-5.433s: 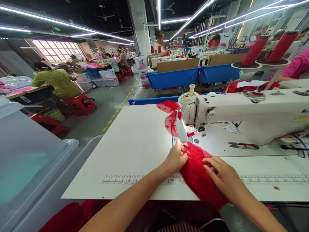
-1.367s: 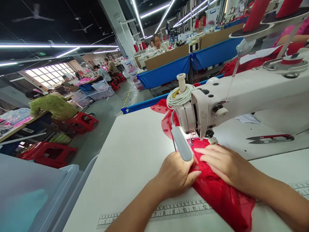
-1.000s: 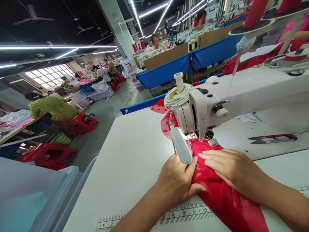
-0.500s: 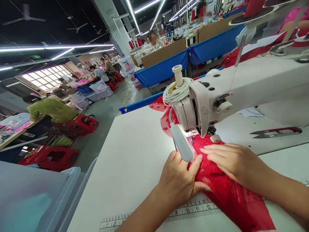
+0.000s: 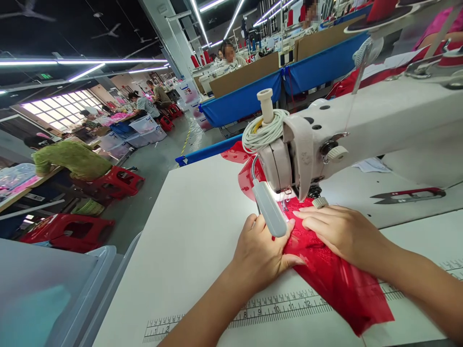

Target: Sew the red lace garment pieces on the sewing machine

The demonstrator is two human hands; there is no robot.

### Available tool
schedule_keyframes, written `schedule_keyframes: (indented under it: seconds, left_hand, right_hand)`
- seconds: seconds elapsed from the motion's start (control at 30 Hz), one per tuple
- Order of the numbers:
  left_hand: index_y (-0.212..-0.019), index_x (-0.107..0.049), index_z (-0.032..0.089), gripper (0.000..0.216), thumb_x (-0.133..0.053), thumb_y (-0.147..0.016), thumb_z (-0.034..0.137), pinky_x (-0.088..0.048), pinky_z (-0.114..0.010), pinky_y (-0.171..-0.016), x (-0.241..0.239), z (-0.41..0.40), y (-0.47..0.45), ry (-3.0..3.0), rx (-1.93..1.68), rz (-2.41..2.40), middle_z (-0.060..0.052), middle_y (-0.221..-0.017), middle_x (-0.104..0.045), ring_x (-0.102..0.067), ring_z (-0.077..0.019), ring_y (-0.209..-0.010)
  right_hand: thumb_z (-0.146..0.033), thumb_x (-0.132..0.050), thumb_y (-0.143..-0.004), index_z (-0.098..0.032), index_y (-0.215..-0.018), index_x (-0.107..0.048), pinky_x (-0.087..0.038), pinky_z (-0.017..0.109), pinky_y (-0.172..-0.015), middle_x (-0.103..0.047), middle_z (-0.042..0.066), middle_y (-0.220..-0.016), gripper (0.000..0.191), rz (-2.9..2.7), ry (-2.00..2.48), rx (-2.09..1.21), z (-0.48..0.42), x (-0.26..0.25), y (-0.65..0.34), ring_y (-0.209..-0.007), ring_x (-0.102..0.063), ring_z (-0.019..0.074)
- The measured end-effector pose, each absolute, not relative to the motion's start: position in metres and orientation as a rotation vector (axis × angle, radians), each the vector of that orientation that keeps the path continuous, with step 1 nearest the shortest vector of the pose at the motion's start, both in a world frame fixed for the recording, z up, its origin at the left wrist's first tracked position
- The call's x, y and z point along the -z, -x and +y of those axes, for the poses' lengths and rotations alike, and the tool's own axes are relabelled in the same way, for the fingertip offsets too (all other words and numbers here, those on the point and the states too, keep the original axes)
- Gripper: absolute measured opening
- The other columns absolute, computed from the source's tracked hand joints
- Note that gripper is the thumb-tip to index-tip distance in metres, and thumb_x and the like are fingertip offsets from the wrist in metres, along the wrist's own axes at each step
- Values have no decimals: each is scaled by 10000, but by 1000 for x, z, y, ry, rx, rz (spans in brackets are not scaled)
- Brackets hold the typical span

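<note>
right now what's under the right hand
Red fabric lies under the right hand, showing beside it and reaching down across the printed ruler. What the hand itself covers cannot be seen.

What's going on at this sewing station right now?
A person is guiding red fabric at a white sewing machine. The left hand is at its left edge, partly behind a small lamp; the right hand rests on top. The cloth runs from the presser foot back across the table's ruler markings. Snips lie untouched to the right. Whether the needle is moving, I can't tell.
</note>
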State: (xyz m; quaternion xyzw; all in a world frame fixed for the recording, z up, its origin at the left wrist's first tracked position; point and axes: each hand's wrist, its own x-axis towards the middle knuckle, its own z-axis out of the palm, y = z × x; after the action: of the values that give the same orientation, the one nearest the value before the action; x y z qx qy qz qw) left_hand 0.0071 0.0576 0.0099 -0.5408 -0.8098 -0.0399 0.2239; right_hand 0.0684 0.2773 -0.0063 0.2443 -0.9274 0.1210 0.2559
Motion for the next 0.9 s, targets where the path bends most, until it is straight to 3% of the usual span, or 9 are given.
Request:
schedule_keyframes:
  seconds: [0.17, 0.33, 0.5, 0.63, 0.7, 0.83, 0.9]
  left_hand:
    - [-1255, -622, 191, 720, -169, -954, 662, -390, -425, -859, -11, 58, -3, 1470, 131, -2255, -126, -1069, -681, -571, -275, -943]
    - [-1130, -672, 156, 774, -107, -956, 656, -380, -494, -980, -14, 59, 3, 1520, 216, -2184, -127, -1036, -680, -574, -274, -979]
    - [-1014, -651, 84, 681, -137, -1016, 532, -488, -342, -700, -18, 61, 2, 1818, 230, -2085, -96, -838, -646, -585, -201, -759]
    - [-872, -622, 132, 570, -152, -1039, 408, -437, -312, -577, -21, 61, -5, 1781, 270, -2197, -42, -696, -564, -515, -169, -617]
    - [-919, -618, 126, 560, -149, -1036, 410, -434, -311, -570, -21, 61, -8, 1710, 313, -2277, -49, -721, -573, -503, -167, -606]
    - [-1212, -559, 55, 636, -158, -1017, 509, -451, -333, -573, -18, 61, -11, 1669, 257, -2301, -87, -801, -611, -527, -193, -643]
    - [-1224, -568, 47, 696, -140, -1003, 549, -443, -337, -557, -14, 61, -12, 1679, 209, -2291, -90, -778, -603, -535, -206, -646]
  right_hand:
    - [-13, -417, -838, -168, -909, -671, -581, 351, -694, -738, 62, -1077, 306, -2550, -644, -326, 276, 3, -64, -897, -708, 217]
    - [-36, -420, -861, -177, -880, -666, -552, 312, -625, -738, 76, -1058, 284, -2588, -640, -295, 276, 3, -60, -793, -699, 188]
    - [-89, -365, -950, -140, -1171, -618, -555, 352, -779, -693, 109, -1171, 340, -2533, -680, -330, 278, 8, -63, -966, -664, 202]
    - [-81, -346, -974, -162, -1045, -646, -501, 392, -876, -697, 79, -1148, 318, -2432, -818, -431, 277, 10, -71, -1057, -623, 207]
    - [-52, -338, -965, -156, -964, -647, -488, 389, -876, -721, 72, -1050, 326, -2410, -823, -461, 275, 10, -75, -1005, -639, 196]
    - [-52, -343, -952, -158, -959, -649, -487, 392, -845, -731, 78, -965, 324, -2408, -828, -458, 273, 5, -77, -935, -655, 201]
    - [-64, -351, -946, -153, -954, -649, -489, 400, -837, -730, 87, -958, 311, -2420, -826, -455, 272, 4, -78, -926, -656, 211]
